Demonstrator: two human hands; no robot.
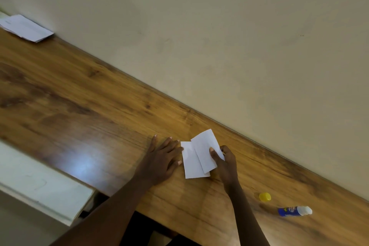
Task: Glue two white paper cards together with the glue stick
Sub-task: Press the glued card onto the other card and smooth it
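Placement of both cards was near the rear edge of the brown wood-grain tabletop [79,106], close to the cream wall [239,26]. The lower white paper card [191,166] lay flat. The left hand [161,160] rested beside it with fingers [166,144] straight and spread, tips touching its left edge, apparently to stop it sliding. The upper white paper card [203,146] overlapped it at a slant, pinched by the right hand [225,164], thumb on top and the other fingers curled at its edge, judged to be for squaring it over the lower one. The blue-and-white glue stick [293,211] lay on its side, uncapped, well apart to the right, with its round yellow plastic cap [265,196] near it; neither obstructed the work. A stack of white paper sheets [26,28] sat far left against the wall, and a white panel [40,185] adjoined the near-left tabletop edge. Glue on the cards could not be confirmed.
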